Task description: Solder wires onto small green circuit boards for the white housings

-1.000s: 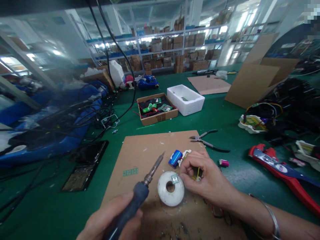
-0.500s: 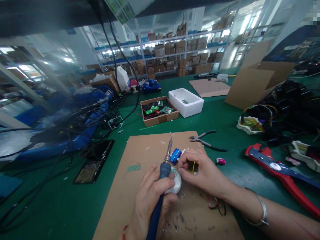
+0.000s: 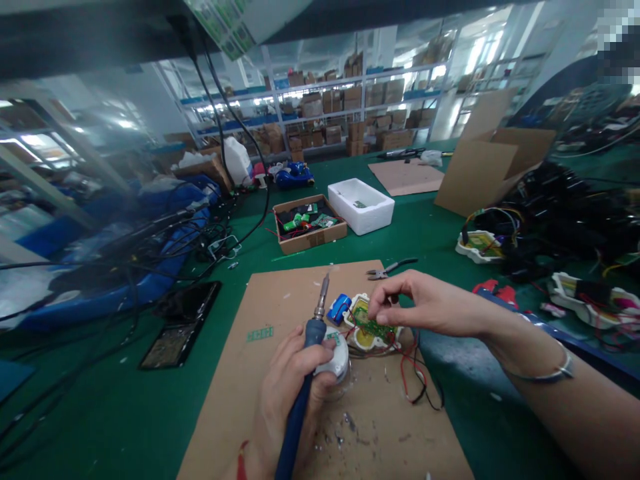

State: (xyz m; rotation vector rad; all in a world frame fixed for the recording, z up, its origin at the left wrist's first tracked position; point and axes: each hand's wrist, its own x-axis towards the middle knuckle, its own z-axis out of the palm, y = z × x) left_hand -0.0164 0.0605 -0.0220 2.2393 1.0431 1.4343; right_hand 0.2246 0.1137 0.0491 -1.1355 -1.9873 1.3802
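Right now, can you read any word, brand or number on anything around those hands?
Nothing here can be read.
White spool: green label, too small to read.
Blue component: markings too blurred.
Green-printed sheet overhead: too blurred.
Soldering iron: no text visible.

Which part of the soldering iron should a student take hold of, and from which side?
Take the blue grip of the soldering iron from the near side, as the left hand does. The grip is long and slim and runs back toward the person, while the bare metal shaft points away, so fingers are probably safest kept behind it.
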